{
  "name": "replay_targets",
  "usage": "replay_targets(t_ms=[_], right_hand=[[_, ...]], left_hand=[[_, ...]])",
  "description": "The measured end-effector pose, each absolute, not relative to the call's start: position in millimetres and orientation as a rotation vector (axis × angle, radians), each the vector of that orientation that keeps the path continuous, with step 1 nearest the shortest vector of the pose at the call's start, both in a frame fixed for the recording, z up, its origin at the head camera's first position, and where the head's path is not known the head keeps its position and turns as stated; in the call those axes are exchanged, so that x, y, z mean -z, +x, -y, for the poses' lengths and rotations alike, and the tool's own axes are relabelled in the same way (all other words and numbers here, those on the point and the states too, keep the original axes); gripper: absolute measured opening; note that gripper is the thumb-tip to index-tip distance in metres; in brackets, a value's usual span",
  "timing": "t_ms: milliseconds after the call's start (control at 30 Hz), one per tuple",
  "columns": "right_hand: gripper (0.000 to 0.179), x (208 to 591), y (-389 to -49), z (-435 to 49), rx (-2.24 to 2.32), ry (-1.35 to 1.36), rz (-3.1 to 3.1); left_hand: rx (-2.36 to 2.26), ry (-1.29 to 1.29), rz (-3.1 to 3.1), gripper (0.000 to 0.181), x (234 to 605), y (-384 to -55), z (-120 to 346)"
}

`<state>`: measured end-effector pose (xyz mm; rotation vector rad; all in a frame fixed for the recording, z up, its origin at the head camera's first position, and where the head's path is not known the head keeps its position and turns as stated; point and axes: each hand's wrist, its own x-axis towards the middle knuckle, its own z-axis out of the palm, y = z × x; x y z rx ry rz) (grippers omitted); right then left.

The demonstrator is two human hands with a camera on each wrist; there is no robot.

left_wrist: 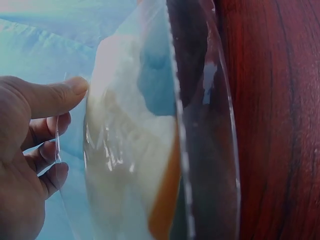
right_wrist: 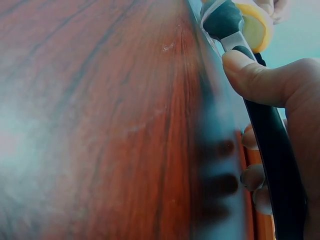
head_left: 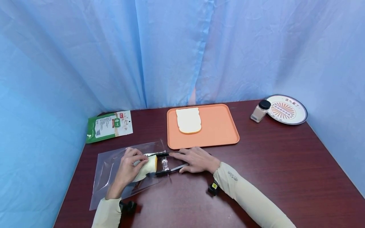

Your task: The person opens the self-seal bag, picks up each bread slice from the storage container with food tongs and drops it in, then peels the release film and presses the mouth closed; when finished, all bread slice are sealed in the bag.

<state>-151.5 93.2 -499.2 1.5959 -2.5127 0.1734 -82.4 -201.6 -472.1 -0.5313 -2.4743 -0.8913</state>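
Observation:
My left hand [head_left: 128, 169] pinches the edge of a clear plastic bag [head_left: 104, 177] lying at the table's left. A slice of bread [head_left: 150, 165] with an orange-yellow crust is in the bag near its opening; the left wrist view shows this bread [left_wrist: 125, 145] through the film. In my right hand [head_left: 198, 161] is a pair of black tongs [head_left: 179, 167] with metal parts. Their two arms are spread, with the dark tips at either side of the bread in the bag's mouth. The right wrist view has my thumb along the tongs' handle [right_wrist: 272, 150].
An orange tray [head_left: 216, 125] with another bread slice [head_left: 189, 120] lies beyond the hands. At the back left is a green and white packet [head_left: 109, 125]. A black-lidded jar [head_left: 260, 111] stands beside a patterned plate [head_left: 302, 115] at the back right. Blue curtains [head_left: 171, 53] surround the table.

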Motion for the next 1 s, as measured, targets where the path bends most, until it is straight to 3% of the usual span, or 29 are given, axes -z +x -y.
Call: replay_targets(t_ms=[333, 600, 1000], right_hand=[[0.069, 496.7, -151.7, -85.0, -0.136, 1.612, 2.555], [0.070, 494.7, -152.5, -79.3, -0.058, 1.629, 2.556], [0.072, 496.5, -151.8, -77.8, -0.027, 1.621, 2.585]], left_hand=[[0.917, -0.569, 2.446, 0.007, 473.1, -82.8, 201.7], [0.901, -0.565, 2.453, 0.014, 472.2, -82.1, 200.4], [0.917, -0.609, 2.369, 0.005, 466.6, -83.6, 203.4]])
